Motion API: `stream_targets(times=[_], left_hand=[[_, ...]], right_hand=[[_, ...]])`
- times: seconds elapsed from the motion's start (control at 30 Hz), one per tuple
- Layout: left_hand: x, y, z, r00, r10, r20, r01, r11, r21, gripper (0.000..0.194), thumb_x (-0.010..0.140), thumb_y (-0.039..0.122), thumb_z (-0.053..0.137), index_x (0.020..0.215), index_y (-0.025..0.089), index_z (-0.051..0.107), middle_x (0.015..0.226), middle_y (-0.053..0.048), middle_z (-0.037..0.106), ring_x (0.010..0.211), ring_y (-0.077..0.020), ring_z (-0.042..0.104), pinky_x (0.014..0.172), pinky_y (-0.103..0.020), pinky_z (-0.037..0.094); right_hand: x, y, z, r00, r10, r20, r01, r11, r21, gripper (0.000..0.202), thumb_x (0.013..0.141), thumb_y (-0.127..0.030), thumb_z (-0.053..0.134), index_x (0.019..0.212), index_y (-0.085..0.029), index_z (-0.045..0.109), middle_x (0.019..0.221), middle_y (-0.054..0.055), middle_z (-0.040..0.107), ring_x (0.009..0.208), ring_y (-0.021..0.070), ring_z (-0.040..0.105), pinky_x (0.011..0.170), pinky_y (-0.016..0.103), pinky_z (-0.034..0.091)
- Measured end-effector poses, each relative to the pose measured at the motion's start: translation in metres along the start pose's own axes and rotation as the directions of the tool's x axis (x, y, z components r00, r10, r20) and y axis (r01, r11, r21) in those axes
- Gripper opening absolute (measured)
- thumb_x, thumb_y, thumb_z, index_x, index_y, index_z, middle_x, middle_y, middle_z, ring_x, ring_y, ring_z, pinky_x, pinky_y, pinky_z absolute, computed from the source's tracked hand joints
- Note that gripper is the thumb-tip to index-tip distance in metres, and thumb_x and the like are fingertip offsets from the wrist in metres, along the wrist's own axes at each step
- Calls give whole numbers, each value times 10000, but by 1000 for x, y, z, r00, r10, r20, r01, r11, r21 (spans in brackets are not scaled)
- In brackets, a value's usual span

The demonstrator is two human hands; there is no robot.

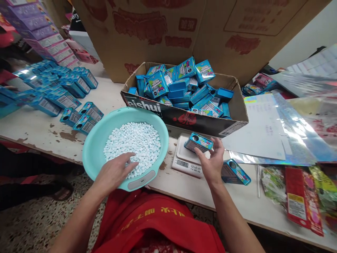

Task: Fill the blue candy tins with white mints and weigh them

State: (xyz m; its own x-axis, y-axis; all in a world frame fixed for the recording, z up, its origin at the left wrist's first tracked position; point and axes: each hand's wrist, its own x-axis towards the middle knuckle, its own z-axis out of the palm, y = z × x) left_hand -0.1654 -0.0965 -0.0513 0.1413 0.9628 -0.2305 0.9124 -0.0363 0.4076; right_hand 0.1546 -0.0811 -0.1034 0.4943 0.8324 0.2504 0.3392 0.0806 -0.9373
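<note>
Filling step: left hand fingers dug into white candies in basin; right hand pinching blue tin on scale. Next needs approx. 1 pinch dropped thru tin's hole.

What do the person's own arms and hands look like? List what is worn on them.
Both forearms are bare as far up as the picture shows: no sleeves in sight. The left hand and the right hand wear no gloves, and no ring, watch or bracelet shows. Below the arms lies a red garment with yellow printed characters.
</note>
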Motion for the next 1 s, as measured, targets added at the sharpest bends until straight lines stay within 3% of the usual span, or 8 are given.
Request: stream_targets(times=[0.1,0.23,0.37,0.47,0.67,0.8,0.9,1.0], left_hand=[[0,-1,0,999,-15,-43,11,996,-89,384,837,508,453,1095,266,601,941,-3,683,845,-206,629,733,-292,441],[2,8,-5,979,-152,-137,62,857,-511,380,784,519,553,1022,236,637,988,-32,673,894,-211,611,761,-305,455],[16,41,-16,966,-259,-5,48,195,-980,482,794,543,563,1101,172,582,1026,-95,651,896,-201,622,739,-304,479],[34,66,-22,959,-246,141,65,-291,-955,452,876,545,446,1095,166,560,1041,-107,628,844,-169,628,726,-292,497],[57,78,-17,909,-293,297,109,-521,-846,336,918,441,426,932,143,582,745,-29,560,583,-93,553,518,-199,422],[49,66,-18,934,-285,216,101,-368,-924,260,890,372,475,848,147,598,723,-29,558,573,-94,531,503,-198,394],[32,47,-19,977,-209,-53,2,256,-967,282,831,430,547,918,177,638,957,-84,624,906,-204,589,756,-313,481],[14,23,-13,923,-134,-361,-65,870,-489,371,785,437,601,1078,210,629,1300,-109,511,1305,-331,322,1041,-494,313]], right_hand=[[9,-5,1,991,90,97,-87,996,-30,505,667,-432,739,1061,-160,577,971,70,644,883,218,610,833,406,487],[16,-38,2,976,-122,183,147,980,-132,371,689,-432,732,945,-184,632,874,32,638,829,206,592,784,367,478],[16,-86,17,858,-426,287,467,880,-91,306,748,-400,707,990,-225,641,934,39,633,860,213,585,786,367,461],[16,-109,42,717,-567,406,642,764,-67,308,768,-402,694,1028,-244,640,948,45,656,901,232,592,841,403,422],[15,-119,82,625,-603,496,726,683,-83,275,790,-366,677,1039,-259,634,920,21,661,900,220,593,822,383,393],[13,-117,74,705,-534,466,604,797,1,279,767,-382,696,1008,-251,644,943,25,667,900,222,598,833,396,417],[14,-98,54,857,-362,367,363,929,71,354,716,-386,734,1018,-229,633,973,34,660,897,217,603,811,377,460],[15,-66,28,956,-173,237,143,980,137,414,651,-375,779,991,-207,614,913,22,653,831,194,610,767,352,487]])
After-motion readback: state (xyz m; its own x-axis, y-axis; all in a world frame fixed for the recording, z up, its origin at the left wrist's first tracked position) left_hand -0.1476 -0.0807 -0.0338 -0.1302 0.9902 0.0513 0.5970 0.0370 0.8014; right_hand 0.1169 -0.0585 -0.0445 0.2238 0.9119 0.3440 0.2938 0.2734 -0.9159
